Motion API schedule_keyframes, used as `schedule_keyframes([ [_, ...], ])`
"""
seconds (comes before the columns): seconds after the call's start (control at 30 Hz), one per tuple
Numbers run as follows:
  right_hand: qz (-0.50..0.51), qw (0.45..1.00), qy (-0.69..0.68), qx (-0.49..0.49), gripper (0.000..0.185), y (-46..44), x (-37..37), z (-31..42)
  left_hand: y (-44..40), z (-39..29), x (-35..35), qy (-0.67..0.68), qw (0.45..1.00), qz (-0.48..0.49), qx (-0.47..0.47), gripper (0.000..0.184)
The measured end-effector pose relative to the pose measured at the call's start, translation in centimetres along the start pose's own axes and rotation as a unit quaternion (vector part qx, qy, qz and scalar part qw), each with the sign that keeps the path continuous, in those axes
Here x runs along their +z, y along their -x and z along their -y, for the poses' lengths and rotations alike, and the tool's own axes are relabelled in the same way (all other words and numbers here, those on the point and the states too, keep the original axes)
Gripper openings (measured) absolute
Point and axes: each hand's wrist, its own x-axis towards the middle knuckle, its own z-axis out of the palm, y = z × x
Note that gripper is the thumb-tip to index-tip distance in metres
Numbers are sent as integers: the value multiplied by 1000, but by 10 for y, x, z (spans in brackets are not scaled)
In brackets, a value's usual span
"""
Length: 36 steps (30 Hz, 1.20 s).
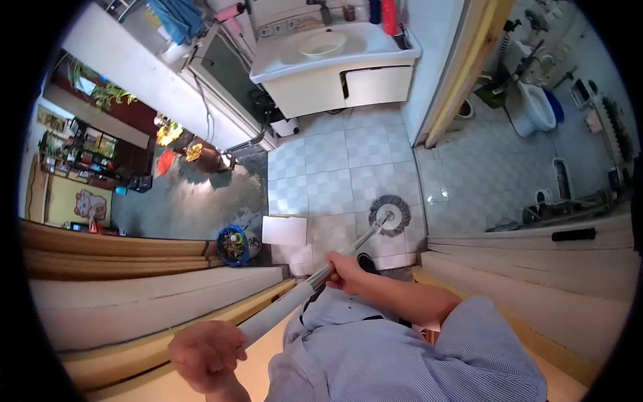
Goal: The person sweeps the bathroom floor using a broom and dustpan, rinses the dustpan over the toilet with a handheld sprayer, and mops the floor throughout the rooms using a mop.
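Note:
A mop with a pale pole runs diagonally from the lower left to the floor. Its round head, white in the centre with a grey fringe, lies flat on the light tiles. My left hand is closed around the thick upper end of the pole. Farther down, my right hand wraps round the pole in front of my body. Part of a dark shoe shows beside the pole, close to the mop head.
A white flat box-like object lies on the floor beside a blue-lined bin. Ahead stands a washbasin cabinet. Through the right doorway is a toilet; wooden door frames edge the passage.

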Motion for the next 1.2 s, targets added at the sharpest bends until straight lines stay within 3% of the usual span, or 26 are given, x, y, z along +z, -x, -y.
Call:
schedule_keyframes([
  [0.03,23,999,11,23,21,6,8,-2,3,-9,2,-25,999,-40,7,45],
  [0.2,137,976,106,133,17,17,52,-25,-9,-56,10,-59,997,-40,16,46],
  [0.27,169,962,150,153,18,16,69,-35,-9,-64,15,-148,986,-56,60,47],
  [0.3,193,950,178,167,19,15,76,-39,-5,-64,41,-188,949,-247,62,47],
  [0.33,200,947,188,170,19,11,82,-44,-5,-67,40,-196,945,-255,66,47],
  [0.4,228,924,216,219,20,4,90,-53,-4,-73,37,-254,957,-140,30,47],
  [0.53,254,901,258,238,22,-21,118,-68,-4,-70,19,-249,950,-188,18,41],
  [0.6,246,906,263,224,23,-25,126,-70,0,-67,9,-246,952,-182,13,39],
  [0.67,251,913,270,175,23,-25,126,-74,8,-62,6,-272,942,-182,75,36],
  [0.73,229,916,279,178,22,-24,126,-72,12,-66,5,-258,957,-108,72,32],
  [1.0,178,946,260,80,21,-58,128,-63,21,-59,4,-323,944,-24,60,35],
  [1.07,213,954,198,72,21,-67,129,-56,30,-46,-5,-324,942,-32,79,32],
  [1.1,155,967,201,34,23,-61,134,-52,34,-40,-7,-335,937,-49,85,29],
  [1.2,150,975,166,4,25,-72,136,-38,43,-25,-19,-350,930,-74,86,26],
])
